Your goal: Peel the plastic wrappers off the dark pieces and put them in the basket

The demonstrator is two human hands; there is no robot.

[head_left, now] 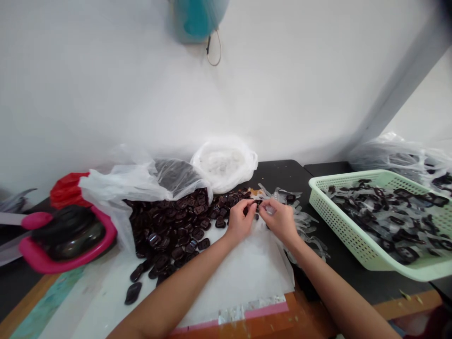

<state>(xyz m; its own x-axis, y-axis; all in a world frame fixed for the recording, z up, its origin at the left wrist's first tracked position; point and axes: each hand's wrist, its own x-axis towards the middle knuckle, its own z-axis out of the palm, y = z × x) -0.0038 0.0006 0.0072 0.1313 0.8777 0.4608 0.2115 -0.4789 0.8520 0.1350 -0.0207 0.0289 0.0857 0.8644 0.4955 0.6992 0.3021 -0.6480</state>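
Note:
My left hand [242, 217] and my right hand [280, 219] meet over the white sheet [243, 273], thumbs and forefingers pinched. A small dark piece [257, 203] is held between their fingertips; the fingers partly cover it, so its exact kind is unclear. Left of my hands spreads a heap of glossy dark brown, rounded-square pieces [176, 221], spilling from a clear plastic bag [130, 188]. Close by my right hand lie several translucent, strap-like strips [305, 221], some under the wrist.
A pale green perforated basket [356, 235] at the right holds mixed dark pieces and clear strips. Behind stands a white bag-lined bowl [224, 165]. A pink-rimmed object with a dark top [70, 235] and a red bag [67, 188] sit at the left. A teal object [197, 19] hangs above.

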